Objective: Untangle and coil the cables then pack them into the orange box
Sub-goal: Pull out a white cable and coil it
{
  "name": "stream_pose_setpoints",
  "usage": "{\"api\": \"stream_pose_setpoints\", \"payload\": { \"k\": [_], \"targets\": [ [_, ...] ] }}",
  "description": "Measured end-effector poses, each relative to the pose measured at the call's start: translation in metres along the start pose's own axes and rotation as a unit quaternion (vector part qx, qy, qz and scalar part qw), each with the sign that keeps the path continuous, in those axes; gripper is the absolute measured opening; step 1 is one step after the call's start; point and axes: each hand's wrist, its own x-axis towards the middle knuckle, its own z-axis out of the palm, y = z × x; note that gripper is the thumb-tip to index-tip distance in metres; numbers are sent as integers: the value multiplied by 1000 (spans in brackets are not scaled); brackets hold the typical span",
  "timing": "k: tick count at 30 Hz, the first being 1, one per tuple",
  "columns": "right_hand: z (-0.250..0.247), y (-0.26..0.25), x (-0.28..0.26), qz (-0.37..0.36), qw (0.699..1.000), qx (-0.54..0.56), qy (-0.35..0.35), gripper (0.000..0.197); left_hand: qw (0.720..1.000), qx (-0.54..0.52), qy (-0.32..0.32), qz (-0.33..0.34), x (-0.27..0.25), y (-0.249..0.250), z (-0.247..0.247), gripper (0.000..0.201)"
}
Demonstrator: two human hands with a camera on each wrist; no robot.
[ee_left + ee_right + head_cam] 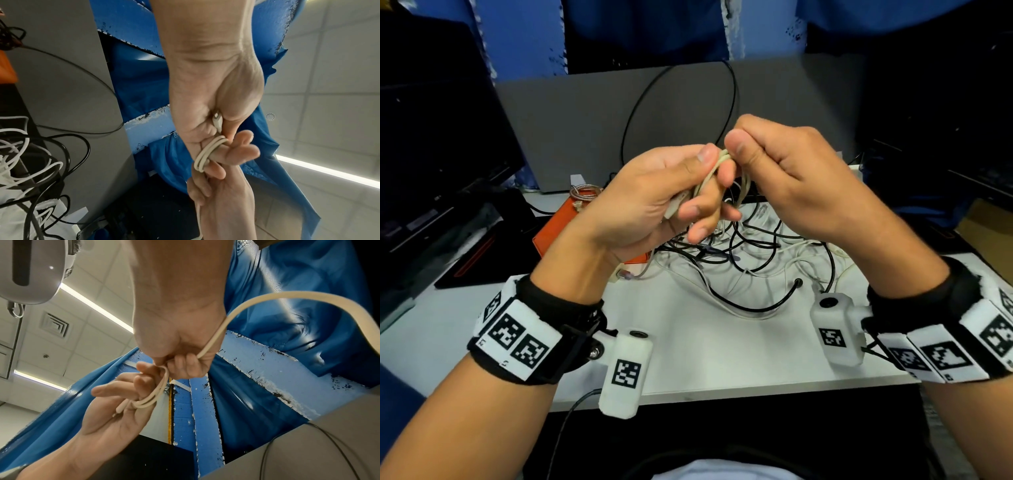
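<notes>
Both hands are raised above the table, meeting over a beige cable. My left hand has loops of this cable wound round its fingers, with the plug end pinned against the palm. My right hand pinches the same cable in curled fingers just beside the left fingertips; the free length arcs away to the right. The orange box lies on the table at left, behind my left hand, partly hidden. A tangle of black and white cables lies on the white table below the hands.
A braided metal-coloured cable coil sits on the orange box's far end. A grey panel stands behind the table with a black wire looping before it. Dark monitors flank both sides. Bare white tabletop lies near the front edge.
</notes>
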Motion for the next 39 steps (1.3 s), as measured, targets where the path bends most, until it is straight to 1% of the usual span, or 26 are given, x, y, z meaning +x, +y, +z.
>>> {"api": "stream_pose_setpoints", "payload": {
  "k": [4, 5, 7, 9, 11, 13, 15, 17, 18, 19, 20, 21, 22, 23, 25, 26, 27, 28, 30, 31, 32, 35, 37, 39],
  "targets": [
    [1, -1, -2, -17, 999, -16, -34, 36, 998, -31, -47, -38, -4, 1, -6, 43],
    [2, -2, -2, -21, 999, -10, -32, 36, 997, -40, -52, -41, -4, 2, -6, 43],
    [3, -4, -1, -25, 1000, 8, -10, 35, 997, -60, -43, -26, -4, 4, -4, 42],
    [0, -2, 2, -16, 1000, 19, 15, 32, 994, -109, -13, 8, 0, 5, 1, 39],
    [-4, 4, 3, 5, 1000, 10, 12, 23, 980, -193, 23, 50, 5, 4, 3, 38],
    [-6, 13, 3, 36, 998, -39, -29, 19, 955, -271, 67, 98, 8, 5, -1, 40],
    [0, 21, 2, 66, 989, -97, -94, 22, 922, -333, 141, 138, 11, 5, -9, 38],
    [8, 23, 1, 70, 982, -108, -138, 27, 891, -369, 216, 155, 13, 0, -17, 38],
    [12, 22, 1, 63, 981, -103, -152, 28, 884, -363, 247, 159, 14, -4, -20, 39],
    [16, 20, 0, 52, 980, -100, -164, 29, 887, -330, 279, 160, 16, -8, -23, 40],
    [19, 16, 0, 38, 978, -100, -179, 30, 900, -259, 312, 158, 17, -11, -24, 40],
    [22, 13, 0, 23, 975, -103, -193, 30, 914, -157, 342, 153, 19, -15, -25, 39],
    [23, 10, -1, 10, 973, -105, -203, 27, 922, -41, 357, 146, 20, -18, -24, 37],
    [24, 8, -2, 3, 973, -108, -205, 23, 920, 76, 358, 138, 20, -21, -23, 37],
    [21, 7, -1, -1, 977, -122, -173, 17, 900, 268, 324, 114, 20, -27, -19, 35],
    [18, 8, 0, 2, 980, -140, -145, 19, 889, 336, 295, 96, 19, -30, -19, 34],
    [13, 8, 0, 10, 981, -156, -113, 22, 888, 375, 257, 71, 18, -30, -17, 31],
    [9, 8, 1, 21, 983, -160, -82, 23, 901, 375, 214, 44, 16, -29, -15, 31],
    [2, 10, 1, 42, 990, -129, -33, 19, 949, 284, 135, 13, 12, -26, -13, 33],
    [0, 10, 1, 48, 993, -105, -17, 17, 967, 229, 115, 10, 11, -24, -13, 34],
    [0, 11, 1, 51, 995, -83, -7, 17, 977, 186, 103, 9, 11, -22, -14, 34],
    [2, 15, 2, 48, 997, -66, -11, 24, 993, 94, 70, 12, 10, -19, -12, 40],
    [7, 15, 2, 45, 997, -62, -30, 28, 997, 47, 52, 17, 9, -18, -12, 38],
    [10, 15, 0, 45, 998, -43, -31, 35, 999, 15, 31, 21, 7, -16, -10, 35]
  ]
}}
